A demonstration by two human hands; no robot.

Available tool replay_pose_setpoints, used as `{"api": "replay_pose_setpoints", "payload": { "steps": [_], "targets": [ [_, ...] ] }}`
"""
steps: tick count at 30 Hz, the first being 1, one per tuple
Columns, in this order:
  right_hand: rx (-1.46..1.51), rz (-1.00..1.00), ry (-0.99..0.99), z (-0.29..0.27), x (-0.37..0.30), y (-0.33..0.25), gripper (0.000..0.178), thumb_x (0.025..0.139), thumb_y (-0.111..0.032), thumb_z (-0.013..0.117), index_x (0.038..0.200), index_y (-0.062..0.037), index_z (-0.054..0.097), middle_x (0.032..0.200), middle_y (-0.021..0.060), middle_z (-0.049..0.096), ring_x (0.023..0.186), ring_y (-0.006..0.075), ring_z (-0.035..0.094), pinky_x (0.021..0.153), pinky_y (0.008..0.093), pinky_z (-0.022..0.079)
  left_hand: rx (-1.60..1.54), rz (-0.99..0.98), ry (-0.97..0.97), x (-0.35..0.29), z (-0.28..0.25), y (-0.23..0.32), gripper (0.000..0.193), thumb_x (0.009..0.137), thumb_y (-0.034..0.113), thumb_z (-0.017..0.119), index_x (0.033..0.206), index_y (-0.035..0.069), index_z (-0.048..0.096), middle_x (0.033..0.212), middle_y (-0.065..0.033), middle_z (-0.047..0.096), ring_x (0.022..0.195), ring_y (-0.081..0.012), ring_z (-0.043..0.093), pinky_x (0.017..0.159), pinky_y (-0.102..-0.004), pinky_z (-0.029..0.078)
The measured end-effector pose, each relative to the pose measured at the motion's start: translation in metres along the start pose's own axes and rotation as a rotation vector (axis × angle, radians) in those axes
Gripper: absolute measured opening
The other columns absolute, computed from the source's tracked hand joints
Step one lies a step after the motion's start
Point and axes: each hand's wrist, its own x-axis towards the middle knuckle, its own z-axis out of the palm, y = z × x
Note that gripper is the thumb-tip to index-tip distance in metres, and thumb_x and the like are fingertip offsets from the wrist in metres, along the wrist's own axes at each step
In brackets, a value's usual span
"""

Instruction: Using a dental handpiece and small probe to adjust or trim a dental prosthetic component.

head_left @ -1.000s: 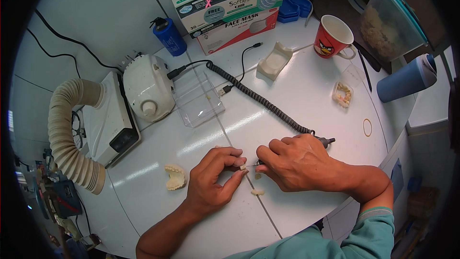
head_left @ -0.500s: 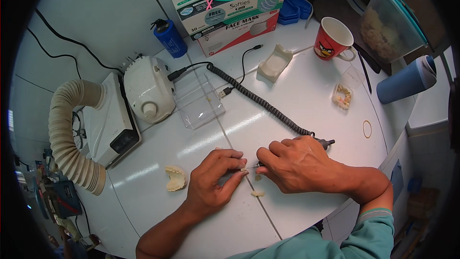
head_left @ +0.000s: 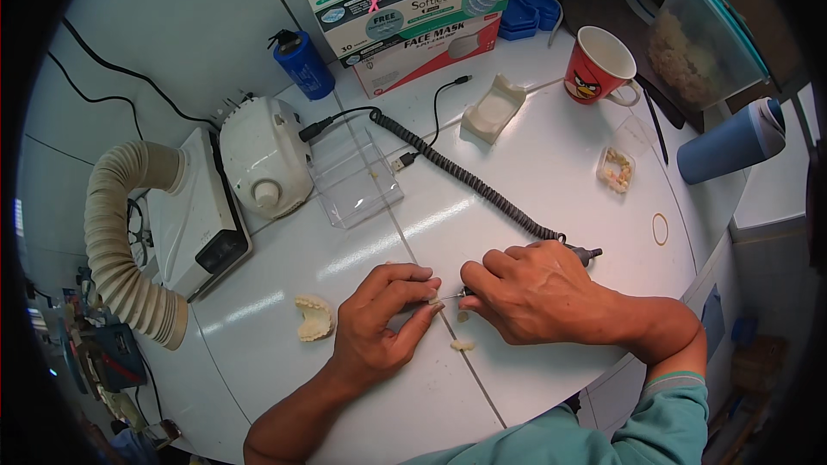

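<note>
My left hand [head_left: 376, 320] pinches a small pale tooth-like piece [head_left: 435, 299] between thumb and fingertips; the fingers cover most of it. My right hand [head_left: 547, 294] is closed around a dark rotary handpiece [head_left: 589, 256], its back end sticking out past the knuckles. From its front, a thin metal bit [head_left: 451, 296] reaches left to the pale piece and seems to touch it. Just below the fingers lies a small cream row of teeth [head_left: 463, 345]. A cream dental arch model [head_left: 315, 318] rests left of my left hand.
A coiled black cord [head_left: 469, 179] runs from the handpiece to a white motor unit [head_left: 263, 155]. Beside that stand a ribbed hose [head_left: 108, 232] and a clear plastic tray [head_left: 357, 185]. Farther right are a red mug [head_left: 590, 77], a small box of teeth [head_left: 615, 170] and a blue tumbler [head_left: 728, 146].
Both hands stay at nearly the same place, the bit still against the small piece. The whole view has shifted very slightly.
</note>
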Motion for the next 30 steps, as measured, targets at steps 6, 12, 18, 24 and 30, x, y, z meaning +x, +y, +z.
{"api": "replay_pose_setpoints", "payload": {
  "steps": [6,12,18,24,30],
  "targets": [
    [0.013,0.011,-0.017,-0.0016,0.0007,0.0001,0.032,0.111,-0.035,0.067,0.1,-0.006,0.064,0.075,0.0139,0.069,0.062,0.0349,0.074,0.051,0.0456,0.054,0.008,-0.01,0.027,-0.0015,0.0008,-0.0024,0.023,0.094,-0.007,0.083,0.115,0.0,0.075,0.128,-0.0159,0.073,0.109,-0.0252,0.082,0.091,-0.0329,0.069],
    [0.013,0.015,-0.015,-0.0018,0.0013,-0.0005,0.031,0.111,-0.035,0.067,0.101,-0.0064,0.064,0.076,0.0137,0.069,0.064,0.0352,0.074,0.051,0.0463,0.055,-0.011,-0.022,0.041,-0.0029,0.0019,-0.0027,0.023,0.094,-0.006,0.084,0.114,0.0,0.075,0.124,-0.0149,0.073,0.108,-0.0243,0.082,0.089,-0.0322,0.069],
    [0.014,0.019,-0.014,-0.0025,0.0006,-0.0011,0.03,0.111,-0.035,0.067,0.101,-0.0069,0.064,0.076,0.0134,0.069,0.064,0.035,0.074,0.051,0.0465,0.054,0.002,-0.028,0.024,-0.0029,0.0001,-0.0028,0.022,0.093,-0.007,0.084,0.112,0.0,0.077,0.123,-0.0137,0.073,0.105,-0.0227,0.081,0.087,-0.032,0.069],
    [-0.006,0.009,-0.004,-0.0032,-0.0004,-0.0017,0.03,0.11,-0.035,0.068,0.1,-0.0073,0.063,0.075,0.0126,0.068,0.063,0.0347,0.074,0.05,0.0466,0.053,-0.001,-0.033,-0.009,-0.0025,-0.0019,0.0011,0.024,0.091,-0.014,0.082,0.112,-0.004,0.076,0.124,-0.0179,0.071,0.113,-0.026,0.081,0.093,-0.0328,0.07],
    [0.005,0.015,-0.006,-0.0019,0.0012,0.0003,0.03,0.11,-0.035,0.068,0.1,-0.0074,0.062,0.075,0.0123,0.068,0.062,0.0343,0.074,0.05,0.0467,0.053,-0.008,0.004,-0.013,0.0006,-0.0019,-0.0017,0.025,0.09,-0.015,0.08,0.112,-0.003,0.075,0.123,-0.0178,0.072,0.113,-0.0274,0.081,0.096,-0.0346,0.069]
  ]
}}
